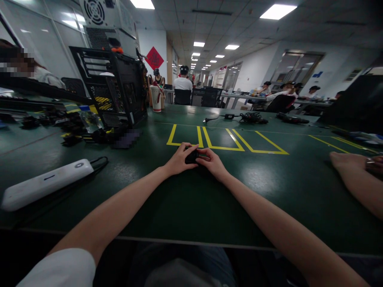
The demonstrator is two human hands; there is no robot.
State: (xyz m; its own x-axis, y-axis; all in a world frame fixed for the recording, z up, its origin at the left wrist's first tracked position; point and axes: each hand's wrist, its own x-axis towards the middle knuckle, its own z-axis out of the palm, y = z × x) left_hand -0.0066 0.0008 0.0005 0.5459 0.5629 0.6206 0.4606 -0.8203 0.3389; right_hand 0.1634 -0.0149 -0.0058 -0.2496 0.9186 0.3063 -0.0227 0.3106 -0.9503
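Observation:
Both of my hands meet around a small, dark, rounded object (191,156) just above or on the green tabletop (191,207). My left hand (179,159) wraps it from the left, thumb below and fingers over the top. From the right, my right hand (211,161) pinches its edge between thumb and fingertips. Fingers cover much of the object, and its exact kind cannot be made out. Just beyond the hands, yellow tape outlines (223,149) mark the table.
At left lies a white elongated device (49,184) with a black cord. Behind it stand a black computer case (112,87) and dark loose parts. A paper cup (156,98) and a coiled black cable (253,118) sit farther back. Another person's arm (356,175) rests at right.

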